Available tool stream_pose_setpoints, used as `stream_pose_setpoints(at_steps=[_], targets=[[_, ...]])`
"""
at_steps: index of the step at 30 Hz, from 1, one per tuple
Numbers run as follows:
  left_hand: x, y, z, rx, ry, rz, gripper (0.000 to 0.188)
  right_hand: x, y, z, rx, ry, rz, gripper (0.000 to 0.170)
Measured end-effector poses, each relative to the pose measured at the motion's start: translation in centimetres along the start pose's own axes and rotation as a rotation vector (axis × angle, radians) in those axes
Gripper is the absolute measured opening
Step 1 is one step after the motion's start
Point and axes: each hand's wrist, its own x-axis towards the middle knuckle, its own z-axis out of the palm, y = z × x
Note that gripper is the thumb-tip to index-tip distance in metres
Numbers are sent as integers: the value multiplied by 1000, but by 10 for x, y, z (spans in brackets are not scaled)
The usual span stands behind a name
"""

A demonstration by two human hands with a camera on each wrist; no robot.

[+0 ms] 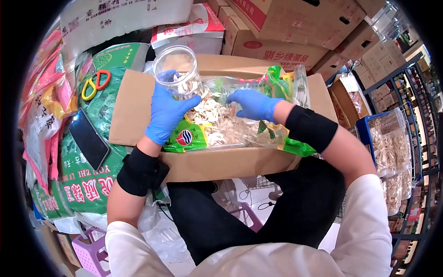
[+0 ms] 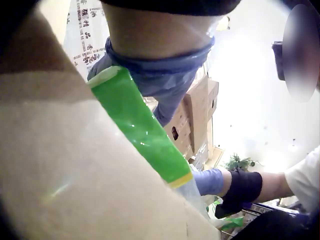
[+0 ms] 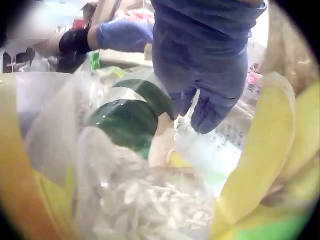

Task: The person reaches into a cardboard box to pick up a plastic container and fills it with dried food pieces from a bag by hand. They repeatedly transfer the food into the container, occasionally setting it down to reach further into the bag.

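Note:
A clear round plastic jar (image 1: 175, 64), tilted with its wide mouth up, is gripped by my left hand (image 1: 166, 108) in a blue glove. Some pale dried slices lie inside it. My right hand (image 1: 254, 105), also gloved, hovers over the pale dried slices (image 1: 221, 122) with its fingers loosely bent. In the right wrist view that right hand (image 3: 202, 75) hangs above the slices (image 3: 145, 205), and nothing shows between its fingers. The slices spread across an opened clear plastic bag (image 1: 251, 134) with green printed ends, lying in a cardboard box (image 1: 217, 166).
To the left, a dark phone (image 1: 89, 140) and scissors (image 1: 96, 85) with red and yellow handles lie on green sacks (image 1: 87, 189). Cartons (image 1: 272, 51) stack up behind the box. At the right stands a blue crate (image 1: 367, 134) with bagged goods. A purple stool (image 1: 90, 251) sits lower left.

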Motion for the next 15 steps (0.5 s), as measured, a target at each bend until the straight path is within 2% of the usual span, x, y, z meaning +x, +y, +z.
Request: stream_pose_setpoints(at_steps=[1, 2, 3, 5, 6, 8, 11, 12, 13, 15], targets=[[2, -3, -1, -1, 0, 4, 78, 5, -1, 0, 0, -75, -19, 57], [4, -6, -2, -112, -23, -77, 77, 10, -7, 0, 2, -153, -38, 71], [5, -7, -3, -223, -48, -157, 77, 16, -11, 5, 1, -152, -35, 71], [5, -3, -4, -237, -3, -155, 77, 32, -18, 16, 37, -113, -174, 95], [4, -1, -5, -247, 46, -154, 76, 37, -25, 24, 31, -114, -176, 95], [7, -2, -6, -268, 20, -167, 77, 43, -37, 37, -45, -93, -203, 104], [6, -2, -5, -223, -21, -159, 76, 43, -36, 39, 49, -157, -186, 105], [4, 0, -2, -253, -17, -158, 76, 44, -31, 43, 151, -161, -179, 85], [3, 2, 0, -284, -14, -152, 76, 42, -27, 45, 143, -166, -180, 85], [3, -3, 0, -252, -17, -136, 74, 26, -33, 46, -32, -155, -122, 60]])
